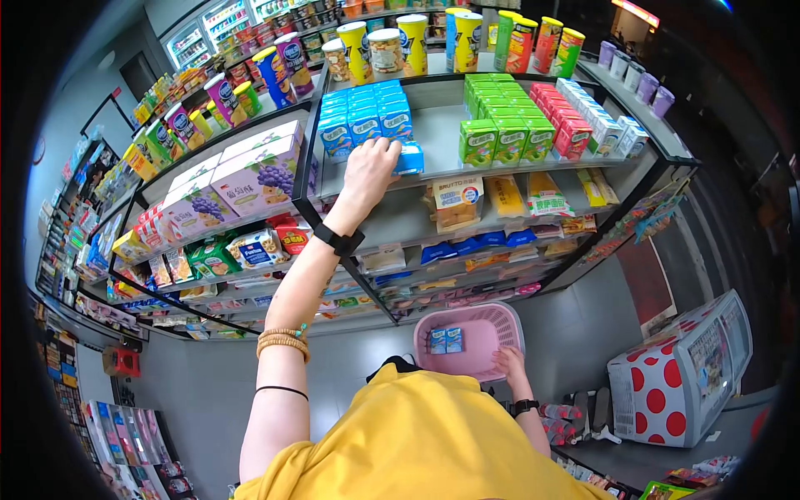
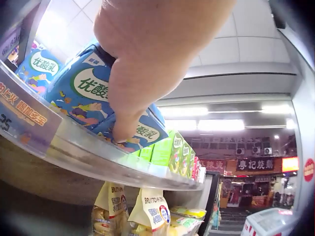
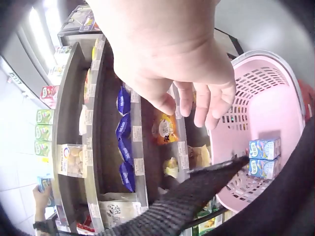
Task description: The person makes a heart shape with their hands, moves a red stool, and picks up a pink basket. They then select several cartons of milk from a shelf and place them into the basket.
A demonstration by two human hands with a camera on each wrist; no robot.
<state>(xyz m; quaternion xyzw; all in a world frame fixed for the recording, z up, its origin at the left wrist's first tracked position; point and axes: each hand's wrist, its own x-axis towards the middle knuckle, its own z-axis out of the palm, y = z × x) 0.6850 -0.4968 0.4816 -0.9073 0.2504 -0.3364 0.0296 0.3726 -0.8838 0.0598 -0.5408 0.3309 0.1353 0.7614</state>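
Note:
My left hand [image 1: 372, 173] is at the front edge of the upper shelf and grips a blue drink carton [image 1: 410, 158]. In the left wrist view the thumb lies across the front of this carton [image 2: 147, 132], beside other blue cartons [image 2: 84, 91]. Stacked blue cartons [image 1: 364, 117] stand just behind the hand. Low down, a pink basket [image 1: 487, 321] holds two small blue cartons [image 1: 446, 340]. My right hand [image 1: 509, 363] is at the basket's right side, its fingers loosely bent; the right wrist view shows these fingers [image 3: 202, 105] overlapping the basket's rim.
Green cartons [image 1: 507, 137], red cartons [image 1: 560, 125] and white-blue cartons [image 1: 617, 133] stand farther right on the same shelf. Bagged bread [image 1: 457, 204] lies one shelf below. Purple grape-print boxes [image 1: 258, 171] fill the shelf at left. A red-dotted freezer [image 1: 658, 392] stands at right on the floor.

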